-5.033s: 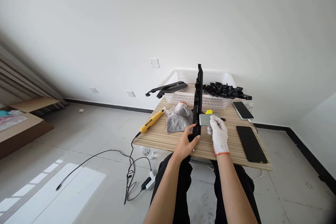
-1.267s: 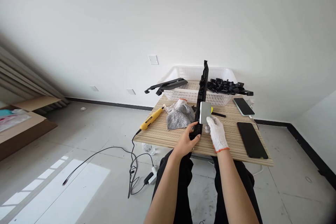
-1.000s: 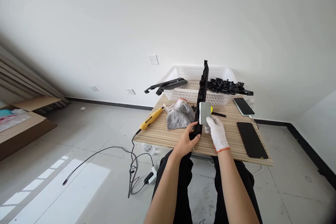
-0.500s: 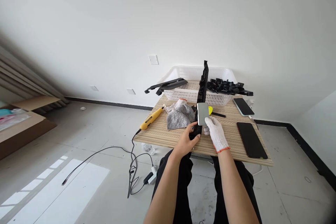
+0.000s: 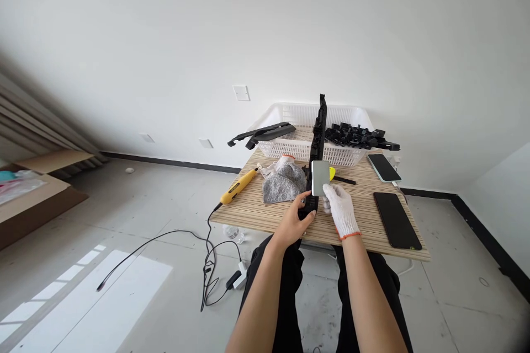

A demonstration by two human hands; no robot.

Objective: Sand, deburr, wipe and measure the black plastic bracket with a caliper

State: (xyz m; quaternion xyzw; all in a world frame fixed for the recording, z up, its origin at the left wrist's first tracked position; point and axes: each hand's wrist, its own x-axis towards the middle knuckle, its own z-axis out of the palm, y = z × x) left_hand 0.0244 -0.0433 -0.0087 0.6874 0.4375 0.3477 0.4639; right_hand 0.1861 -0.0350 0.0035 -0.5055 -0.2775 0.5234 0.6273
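Note:
My bare left hand (image 5: 292,222) is closed round the near end of a long black plastic trim piece (image 5: 318,140), which extends away from me toward the basket. In my right hand (image 5: 342,209), which wears a white knit glove with an orange cuff, is a flat grey-green rectangular pad (image 5: 320,178). The pad is upright against the right side of the trim piece and hides part of it. Just left of the trim piece lies a crumpled grey cloth (image 5: 285,183). A yellow-headed tool (image 5: 332,173) shows partly behind the pad.
A white plastic basket (image 5: 290,149) at the back holds several black plastic parts (image 5: 358,137); two long trim pieces (image 5: 271,132) overhang its left side. A yellow corded tool (image 5: 239,186) lies on the table's left edge. Two phones (image 5: 397,220) lie right. Cables (image 5: 207,265) trail on the floor.
Almost nothing differs. The pad and my gloved right hand have shifted very slightly; my left hand keeps its hold on the trim piece.

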